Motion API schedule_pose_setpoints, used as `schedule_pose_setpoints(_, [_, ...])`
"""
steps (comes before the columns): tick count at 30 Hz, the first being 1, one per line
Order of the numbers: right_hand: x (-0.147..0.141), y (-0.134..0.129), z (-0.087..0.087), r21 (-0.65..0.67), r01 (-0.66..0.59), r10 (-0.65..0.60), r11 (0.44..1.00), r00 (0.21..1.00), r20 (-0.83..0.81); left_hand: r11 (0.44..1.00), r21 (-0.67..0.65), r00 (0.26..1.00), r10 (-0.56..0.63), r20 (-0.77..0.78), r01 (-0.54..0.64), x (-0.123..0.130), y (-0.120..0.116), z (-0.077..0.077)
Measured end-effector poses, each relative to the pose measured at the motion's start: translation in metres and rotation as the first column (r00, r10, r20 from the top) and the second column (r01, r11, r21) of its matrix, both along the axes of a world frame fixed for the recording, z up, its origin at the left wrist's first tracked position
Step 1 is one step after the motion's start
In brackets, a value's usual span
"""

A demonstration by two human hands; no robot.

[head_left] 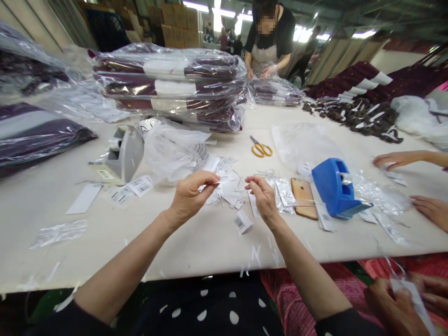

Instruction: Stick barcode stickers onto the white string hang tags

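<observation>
My left hand [192,193] is raised over the table, thumb and forefinger pinched on a thin white tag seen nearly edge-on. Facing it across a small gap is my right hand [263,196], its fingers curled into a pinch; whatever may be in them is too small to make out. Between and behind both hands lies a loose heap of white tags [231,189] with strings. A barcode label [242,222] rests on the table just below my right hand. Small clear packets [285,193] and a gold phone [304,198] lie to the right of that hand.
A grey tape dispenser [131,151] stands left, a blue one [332,186] right. Yellow-handled scissors [261,147] lie ahead. Bagged maroon goods [168,88] are stacked behind. A co-worker's hands [399,159] reach in from the right; another's hands [399,298] hold a tag lower right.
</observation>
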State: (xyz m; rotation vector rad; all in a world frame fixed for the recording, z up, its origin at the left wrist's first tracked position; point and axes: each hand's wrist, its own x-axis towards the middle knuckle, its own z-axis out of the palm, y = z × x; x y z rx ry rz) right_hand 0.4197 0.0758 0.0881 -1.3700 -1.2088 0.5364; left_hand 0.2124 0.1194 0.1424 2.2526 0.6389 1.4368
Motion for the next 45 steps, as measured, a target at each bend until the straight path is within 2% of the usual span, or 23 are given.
schedule_pose_setpoints(3, [-0.010, 0.001, 0.005, 0.001, -0.058, 0.058, 0.998, 0.997, 0.041, 0.993, 0.117, 1.000, 0.002, 0.002, -0.002, -0.012, -0.014, -0.006])
schedule_pose_setpoints(8, [-0.023, 0.006, 0.011, -0.063, -0.218, 0.223, 0.974, 0.970, 0.092, 0.982, 0.188, 1.000, -0.011, -0.011, 0.013, -0.026, -0.031, -0.012])
schedule_pose_setpoints(10, [-0.026, 0.007, 0.012, -0.055, -0.246, 0.251, 0.968, 0.959, 0.129, 0.976, 0.217, 1.000, -0.017, -0.017, 0.020, -0.031, -0.037, -0.013])
schedule_pose_setpoints(14, [-0.026, 0.006, 0.017, -0.007, -0.198, 0.196, 0.980, 0.964, 0.179, 0.971, 0.240, 1.000, 0.013, -0.027, -0.006, -0.042, -0.045, -0.018])
schedule_pose_setpoints(18, [-0.024, 0.002, 0.034, 0.041, -0.088, 0.075, 0.995, 0.967, 0.243, 0.967, 0.254, 0.999, 0.010, -0.036, -0.001, -0.051, -0.051, -0.028])
schedule_pose_setpoints(21, [-0.026, 0.000, 0.049, 0.076, -0.058, 0.037, 0.995, 0.969, 0.245, 0.970, 0.242, 0.999, -0.007, -0.037, 0.016, -0.056, -0.056, -0.039])
schedule_pose_setpoints(26, [-0.034, -0.004, 0.072, 0.110, -0.141, 0.114, 0.984, 0.968, 0.225, 0.988, 0.146, 0.996, 0.057, -0.070, -0.047, -0.058, -0.061, -0.061])
schedule_pose_setpoints(30, [-0.044, -0.010, 0.092, 0.146, -0.205, 0.142, 0.968, 0.924, 0.355, 0.991, 0.010, 0.970, 0.132, -0.206, -0.132, -0.055, -0.059, -0.070])
schedule_pose_setpoints(33, [-0.052, -0.014, 0.108, 0.161, -0.241, 0.137, 0.957, 0.866, 0.481, 0.990, -0.064, 0.969, 0.106, -0.224, -0.123, -0.048, -0.053, -0.063])
schedule_pose_setpoints(38, [-0.064, -0.016, 0.126, 0.193, -0.272, 0.122, 0.943, 0.819, 0.561, 0.990, -0.120, 0.993, 0.069, -0.092, -0.080, -0.027, -0.032, -0.034])
schedule_pose_setpoints(42, [-0.072, -0.015, 0.132, 0.197, -0.284, 0.125, 0.938, 0.810, 0.573, 0.978, -0.210, 0.999, -0.029, -0.041, 0.020, -0.015, -0.016, -0.017])
schedule_pose_setpoints(45, [-0.079, -0.017, 0.134, 0.190, -0.299, 0.142, 0.935, 0.809, 0.571, 0.933, -0.337, 0.991, -0.135, 0.007, 0.129, -0.017, -0.012, -0.012])
